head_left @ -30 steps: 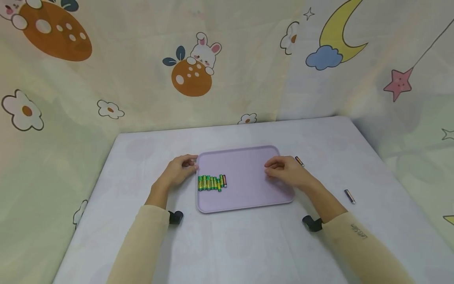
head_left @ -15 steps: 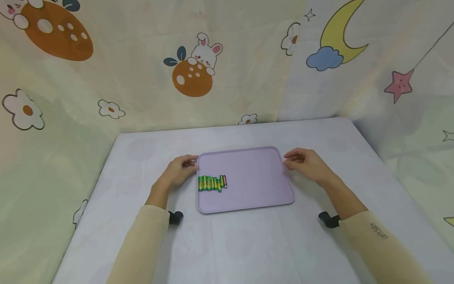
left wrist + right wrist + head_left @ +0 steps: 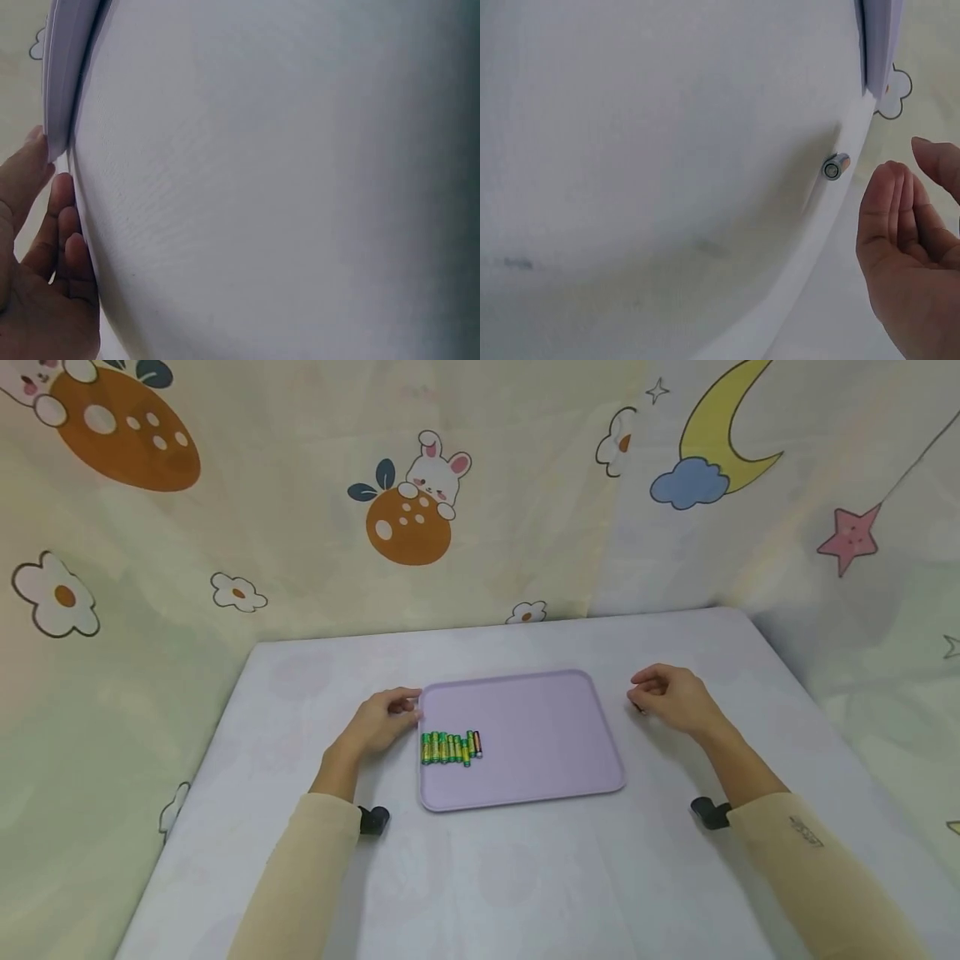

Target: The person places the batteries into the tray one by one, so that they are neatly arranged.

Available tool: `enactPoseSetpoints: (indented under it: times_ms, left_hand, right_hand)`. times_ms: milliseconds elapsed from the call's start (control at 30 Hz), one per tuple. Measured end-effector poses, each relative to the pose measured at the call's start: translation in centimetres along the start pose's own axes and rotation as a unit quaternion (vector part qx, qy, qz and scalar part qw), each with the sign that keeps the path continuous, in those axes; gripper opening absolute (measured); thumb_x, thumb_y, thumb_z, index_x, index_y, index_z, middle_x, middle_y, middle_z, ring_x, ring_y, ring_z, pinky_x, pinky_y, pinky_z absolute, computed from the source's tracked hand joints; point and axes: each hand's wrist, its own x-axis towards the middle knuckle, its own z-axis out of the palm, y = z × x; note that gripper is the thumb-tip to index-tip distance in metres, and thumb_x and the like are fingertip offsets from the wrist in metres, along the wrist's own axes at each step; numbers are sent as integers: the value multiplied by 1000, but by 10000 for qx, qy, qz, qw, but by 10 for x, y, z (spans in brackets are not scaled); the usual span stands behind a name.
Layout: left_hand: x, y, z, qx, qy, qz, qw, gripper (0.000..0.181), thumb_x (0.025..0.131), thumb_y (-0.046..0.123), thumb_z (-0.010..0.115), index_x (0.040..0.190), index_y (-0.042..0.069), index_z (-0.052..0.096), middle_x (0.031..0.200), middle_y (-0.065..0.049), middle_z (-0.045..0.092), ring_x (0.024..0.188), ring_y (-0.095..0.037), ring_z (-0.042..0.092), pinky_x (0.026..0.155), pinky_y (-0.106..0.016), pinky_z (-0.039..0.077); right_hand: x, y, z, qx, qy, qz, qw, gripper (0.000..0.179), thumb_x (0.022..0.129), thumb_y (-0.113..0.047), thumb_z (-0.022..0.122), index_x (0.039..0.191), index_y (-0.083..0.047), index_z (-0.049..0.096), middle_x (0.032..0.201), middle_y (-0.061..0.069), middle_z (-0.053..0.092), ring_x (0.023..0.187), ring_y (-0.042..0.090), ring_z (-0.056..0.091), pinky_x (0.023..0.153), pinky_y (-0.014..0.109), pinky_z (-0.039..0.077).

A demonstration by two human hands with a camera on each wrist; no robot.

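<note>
My left hand [image 3: 380, 720] rests at the left edge of a lilac tray [image 3: 540, 727], its fingertips touching the rim. In the left wrist view, the fingers of that left hand [image 3: 45, 255] lie against the rim, the others loosely bent. On the tray's left side is a row of several green-and-yellow batteries [image 3: 444, 748], with one dark battery [image 3: 477, 744] at its right end. My right hand [image 3: 675, 697] hovers right of the tray, over a loose battery [image 3: 835, 166] on the table. The right wrist view shows its thumb and fingers apart from that battery.
The table [image 3: 525, 877] has a white cover. A patterned cloth wall [image 3: 510, 543] rises behind its far edge and at the sides. Black wrist mounts [image 3: 708, 812] show at the sleeve cuffs. My right forearm covers part of the table at the right.
My right hand has moved from above the tray to the right, to the loose battery beyond its edge. My left hand has stayed at the tray's rim. The battery row is unchanged.
</note>
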Motion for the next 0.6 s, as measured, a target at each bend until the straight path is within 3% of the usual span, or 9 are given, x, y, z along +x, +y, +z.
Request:
enactPoseSetpoints:
  times_ms: [200, 333, 600]
  left_hand:
    - [1, -1, -1, -39, 6, 43, 10000, 48, 101, 30, 67, 146, 17, 58, 127, -9, 65, 124, -30, 54, 110, -52, 42]
    - [1, 0, 0, -82, 6, 110, 9999, 48, 101, 29, 68, 146, 17, 58, 126, -8, 65, 123, -30, 55, 110, -51, 42]
    - [-1, -2, 0, -88, 46, 119, 9999, 47, 101, 28, 67, 145, 15, 59, 125, -9, 65, 122, -30, 55, 109, -51, 42]
  right_hand:
    - [4, 5, -1, -336, -80, 190, 9992, 40, 99, -27, 68, 125, 3, 63, 116, 21, 69, 103, 33, 65, 75, 31, 50]
    - [6, 9, -1, -488, -129, 367, 9980, 42, 98, -29, 69, 122, 5, 62, 113, 23, 70, 98, 33, 67, 73, 31, 50]
    - [14, 10, 5, -684, -157, 641, 9955, 42, 93, -32, 75, 113, 3, 67, 97, 13, 70, 89, 27, 62, 72, 32, 47]
